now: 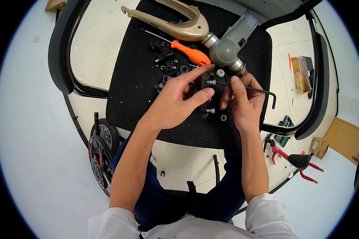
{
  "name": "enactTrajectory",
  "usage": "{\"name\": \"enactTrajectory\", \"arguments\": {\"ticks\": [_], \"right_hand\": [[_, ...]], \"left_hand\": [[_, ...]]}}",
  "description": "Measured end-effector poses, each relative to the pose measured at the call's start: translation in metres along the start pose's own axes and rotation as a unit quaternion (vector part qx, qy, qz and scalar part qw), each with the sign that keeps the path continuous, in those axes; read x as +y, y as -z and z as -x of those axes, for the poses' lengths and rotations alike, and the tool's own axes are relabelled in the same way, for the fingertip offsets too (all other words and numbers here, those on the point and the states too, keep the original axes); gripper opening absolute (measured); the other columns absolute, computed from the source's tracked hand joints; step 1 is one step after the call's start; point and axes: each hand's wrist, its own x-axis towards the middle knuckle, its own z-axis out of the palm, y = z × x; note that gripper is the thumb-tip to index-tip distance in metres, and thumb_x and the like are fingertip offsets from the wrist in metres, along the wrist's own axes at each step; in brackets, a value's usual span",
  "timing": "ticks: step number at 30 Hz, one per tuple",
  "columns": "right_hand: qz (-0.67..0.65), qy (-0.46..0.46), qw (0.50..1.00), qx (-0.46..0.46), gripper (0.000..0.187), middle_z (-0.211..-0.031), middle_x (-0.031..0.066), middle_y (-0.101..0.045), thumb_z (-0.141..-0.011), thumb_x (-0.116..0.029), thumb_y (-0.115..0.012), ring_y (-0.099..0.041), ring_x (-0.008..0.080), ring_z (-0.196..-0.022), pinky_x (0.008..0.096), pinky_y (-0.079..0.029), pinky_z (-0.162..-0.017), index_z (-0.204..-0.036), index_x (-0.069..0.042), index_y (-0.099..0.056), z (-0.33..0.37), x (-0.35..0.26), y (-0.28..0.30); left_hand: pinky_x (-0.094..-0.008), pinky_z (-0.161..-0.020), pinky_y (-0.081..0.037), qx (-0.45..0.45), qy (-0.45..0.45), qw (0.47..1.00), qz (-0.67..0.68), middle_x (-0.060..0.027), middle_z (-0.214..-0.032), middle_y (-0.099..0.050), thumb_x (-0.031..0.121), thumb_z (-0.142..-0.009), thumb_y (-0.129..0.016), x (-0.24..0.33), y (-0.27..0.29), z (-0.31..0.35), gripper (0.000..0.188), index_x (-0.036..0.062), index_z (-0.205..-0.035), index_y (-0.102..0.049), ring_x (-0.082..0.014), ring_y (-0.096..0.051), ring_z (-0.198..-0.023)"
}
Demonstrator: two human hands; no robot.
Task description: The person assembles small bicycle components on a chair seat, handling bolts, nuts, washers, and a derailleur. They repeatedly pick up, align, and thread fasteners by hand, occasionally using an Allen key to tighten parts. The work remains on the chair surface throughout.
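Observation:
My left hand is closed around a black clamp-like part, its index finger and thumb reaching along it. Two silver bolts stick out of its right side. Between the thumb and fingers of my right hand is a black L-shaped hex key. Its long arm points left toward the upper bolt; whether the tip sits in the bolt head I cannot tell. A loose nut lies below, and a round silver piece above. Curled fingers of the left hand are partly hidden.
The black chair seat carries a gold bicycle fork with a grey joint piece, an orange-handled screwdriver and several small black fittings. Armrests flank it. Wheels and red-handled tool lie lower down.

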Motion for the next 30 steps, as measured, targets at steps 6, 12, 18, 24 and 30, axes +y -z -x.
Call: {"name": "enactTrajectory", "arguments": {"ticks": [6, 12, 18, 24, 30], "right_hand": [[-0.009, 0.051, 0.998, 0.039, 0.013, -0.087, 0.0173, -0.07, -0.095, -0.004, -0.063, -0.07, 0.0203, -0.071, 0.0311, -0.06, -0.064, -0.098, 0.008, -0.062, -0.005, -0.004, -0.008], [0.048, 0.019, 0.998, 0.019, 0.015, -0.097, 0.0222, -0.071, -0.093, -0.002, -0.065, -0.073, 0.0259, -0.085, 0.0345, -0.062, -0.076, -0.101, 0.011, -0.063, -0.007, -0.006, -0.001], [0.112, 0.038, 0.992, 0.039, 0.019, -0.099, 0.0221, -0.071, -0.092, -0.003, -0.067, -0.073, 0.0241, -0.082, 0.0324, -0.062, -0.075, -0.105, 0.01, -0.064, -0.009, -0.003, -0.003], [0.025, 0.04, 0.999, 0.028, 0.021, -0.093, 0.0183, -0.072, -0.091, -0.003, -0.068, -0.072, 0.0215, -0.08, 0.0295, -0.06, -0.072, -0.107, 0.01, -0.064, -0.007, -0.004, -0.005], [0.143, 0.022, 0.988, 0.062, 0.021, -0.102, 0.0214, -0.071, -0.093, -0.001, -0.064, -0.072, 0.0219, -0.083, 0.0306, -0.059, -0.073, -0.111, 0.01, -0.063, -0.009, 0.0, 0.0]], "left_hand": [[-0.0226, -0.049, -0.037, -0.008, 0.103, 0.994, 0.042, 0.0015, -0.072, -0.053, 0.028, -0.096, -0.063, 0.001, 0.003, -0.007, 0.056, 0.0025, -0.143, -0.047, -0.0048, -0.045, -0.056], [-0.0196, -0.047, -0.039, -0.03, 0.116, 0.991, 0.057, -0.0004, -0.081, -0.058, 0.024, -0.098, -0.059, 0.0, 0.006, -0.01, 0.052, 0.0026, -0.143, -0.047, -0.0035, -0.048, -0.054], [-0.0226, -0.046, -0.036, -0.029, 0.097, 0.993, 0.067, 0.0025, -0.066, -0.049, 0.029, -0.097, -0.06, -0.002, 0.003, -0.01, 0.057, 0.002, -0.145, -0.044, -0.0053, -0.043, -0.05], [-0.0204, -0.048, -0.04, -0.033, 0.108, 0.99, 0.085, 0.0013, -0.077, -0.055, 0.025, -0.098, -0.059, 0.001, 0.007, -0.011, 0.051, 0.0023, -0.142, -0.049, -0.0047, -0.048, -0.053], [-0.0205, -0.047, -0.04, -0.038, 0.085, 0.992, 0.081, 0.0031, -0.071, -0.049, 0.027, -0.098, -0.059, 0.001, 0.0, -0.01, 0.051, 0.0022, -0.141, -0.049, -0.0045, -0.049, -0.052]]}}
